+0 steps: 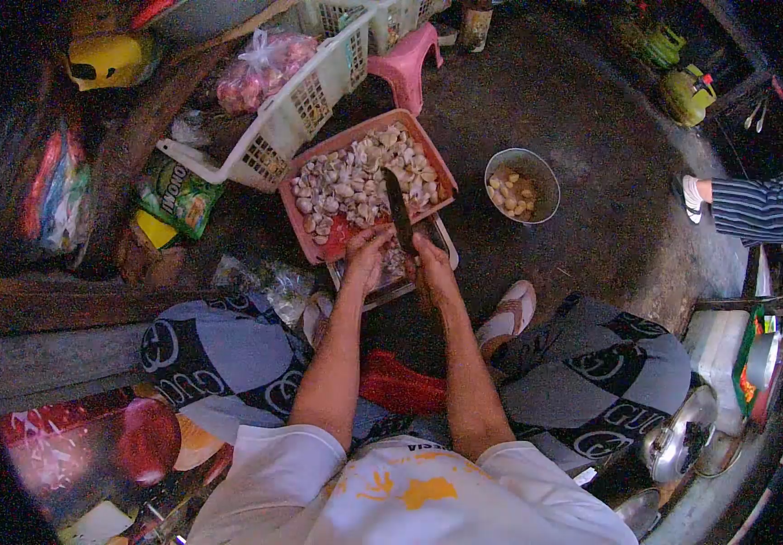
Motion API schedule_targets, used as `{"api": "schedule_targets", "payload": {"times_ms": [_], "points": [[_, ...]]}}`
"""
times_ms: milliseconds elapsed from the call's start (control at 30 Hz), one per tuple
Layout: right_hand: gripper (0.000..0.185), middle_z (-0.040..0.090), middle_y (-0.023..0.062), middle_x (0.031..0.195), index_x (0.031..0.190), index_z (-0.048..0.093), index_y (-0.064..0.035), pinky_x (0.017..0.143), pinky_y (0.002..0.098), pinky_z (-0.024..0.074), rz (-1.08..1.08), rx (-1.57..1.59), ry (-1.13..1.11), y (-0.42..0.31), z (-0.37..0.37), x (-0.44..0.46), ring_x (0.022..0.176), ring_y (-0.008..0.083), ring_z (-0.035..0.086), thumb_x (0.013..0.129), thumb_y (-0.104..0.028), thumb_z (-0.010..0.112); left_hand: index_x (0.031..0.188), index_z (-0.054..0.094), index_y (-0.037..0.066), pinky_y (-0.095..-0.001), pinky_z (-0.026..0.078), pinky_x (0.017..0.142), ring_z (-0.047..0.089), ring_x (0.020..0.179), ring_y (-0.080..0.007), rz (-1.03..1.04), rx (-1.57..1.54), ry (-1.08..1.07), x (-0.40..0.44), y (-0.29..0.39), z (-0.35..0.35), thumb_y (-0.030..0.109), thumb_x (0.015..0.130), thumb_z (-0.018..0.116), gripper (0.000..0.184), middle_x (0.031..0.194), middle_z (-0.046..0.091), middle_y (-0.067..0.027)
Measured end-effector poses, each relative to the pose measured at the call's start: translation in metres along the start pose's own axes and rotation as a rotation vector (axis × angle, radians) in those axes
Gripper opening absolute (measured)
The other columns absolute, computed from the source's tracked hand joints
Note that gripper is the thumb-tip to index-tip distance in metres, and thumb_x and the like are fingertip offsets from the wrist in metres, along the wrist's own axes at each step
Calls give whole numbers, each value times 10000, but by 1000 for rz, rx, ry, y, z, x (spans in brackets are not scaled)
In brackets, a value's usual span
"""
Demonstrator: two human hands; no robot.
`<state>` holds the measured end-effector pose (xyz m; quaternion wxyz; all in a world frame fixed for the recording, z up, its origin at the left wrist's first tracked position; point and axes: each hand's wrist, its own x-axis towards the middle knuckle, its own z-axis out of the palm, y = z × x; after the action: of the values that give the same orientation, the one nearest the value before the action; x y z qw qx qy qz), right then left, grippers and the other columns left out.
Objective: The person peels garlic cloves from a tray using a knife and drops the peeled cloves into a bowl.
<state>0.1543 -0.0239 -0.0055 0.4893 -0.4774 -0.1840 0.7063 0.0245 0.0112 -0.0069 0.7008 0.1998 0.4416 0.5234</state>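
Note:
My right hand [432,262] is closed round a knife [398,204] with a dark blade, which points away from me over the garlic. Close beside it, my left hand [367,256] has its fingers pinched near the base of the blade; what they hold is too small to make out. Unpeeled garlic cloves [355,182] fill much of a pinkish-orange plastic tray [299,222] in front of both hands. Under my hands, a second container [447,243] with bits of garlic skin is partly hidden. To the right stands a metal bowl [550,204] with peeled cloves [512,193].
A white plastic crate [305,104] and a pink stool [407,68] stand beyond the tray. A green packet [180,195] lies to the left. Green gas cylinders [688,95] are at the far right, near another person's striped trouser leg [764,209]. A pot lid [682,436] is nearer right.

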Motion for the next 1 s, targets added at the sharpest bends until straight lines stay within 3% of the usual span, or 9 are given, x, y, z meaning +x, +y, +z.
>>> {"api": "schedule_targets", "payload": {"times_ms": [133, 333, 433, 533, 633, 833, 933, 1000], "points": [[307, 509, -40, 691, 1001, 553, -88, 459, 193, 319, -9, 137, 45, 2, 4, 0, 514, 66, 400, 847, -351, 516, 886, 602, 16, -220, 427, 619, 544, 690, -112, -43, -42, -18, 4, -3, -4, 55, 745, 631, 149, 798, 606, -38], [327, 422, -32, 530, 858, 535, -93, 410, 201, 298, 69, 181, 36, -5, 5, -7, 431, 72, 359, 837, -417, 501, 889, 604, 17, -215, 427, 625, 548, 683, -114, -6, 22, -16, 1, -2, 3, 49, 742, 634, 153, 799, 607, -39], [323, 367, -37, 486, 814, 504, -107, 394, 202, 285, 77, 234, -39, -6, 1, -6, 416, 75, 358, 836, -429, 496, 925, 587, 25, -278, 435, 770, 556, 827, -165, -28, 36, -10, 4, -8, -1, 42, 758, 588, 168, 922, 603, -63], [317, 347, -42, 490, 837, 494, -106, 403, 201, 289, 110, 294, 18, -2, 1, -6, 423, 76, 357, 835, -422, 499, 910, 590, 33, -276, 438, 752, 553, 802, -162, 43, 13, -42, 2, -8, 1, 27, 754, 581, 157, 903, 602, -58], [315, 346, -39, 499, 852, 494, -102, 416, 202, 299, 132, 349, -21, -1, 0, -5, 430, 77, 356, 837, -417, 499, 882, 590, 16, -214, 427, 634, 558, 709, -127, 55, -62, -43, 3, -11, 3, 24, 758, 573, 125, 803, 604, -50], [312, 356, -30, 512, 854, 493, -94, 427, 205, 300, 133, 323, -26, -6, 0, -8, 436, 82, 355, 846, -406, 488, 841, 564, 41, -233, 420, 652, 544, 740, -133, -151, -344, -80, 30, -46, -23, 41, 749, 580, 93, 806, 593, -33], [302, 371, -27, 514, 847, 489, -93, 427, 207, 302, 87, 238, 9, -9, 0, -9, 437, 81, 356, 854, -395, 480, 852, 553, 43, -240, 416, 655, 537, 736, -139, -106, -418, -27, 27, -45, -16, 39, 754, 575, 100, 820, 586, -33], [297, 378, -26, 515, 846, 487, -91, 421, 206, 303, 59, 220, 43, -8, -1, -8, 437, 78, 358, 858, -388, 475, 846, 549, 39, -241, 415, 661, 535, 743, -139, -140, -304, 12, 27, -44, -10, 34, 759, 571, 90, 819, 582, -33]]}}
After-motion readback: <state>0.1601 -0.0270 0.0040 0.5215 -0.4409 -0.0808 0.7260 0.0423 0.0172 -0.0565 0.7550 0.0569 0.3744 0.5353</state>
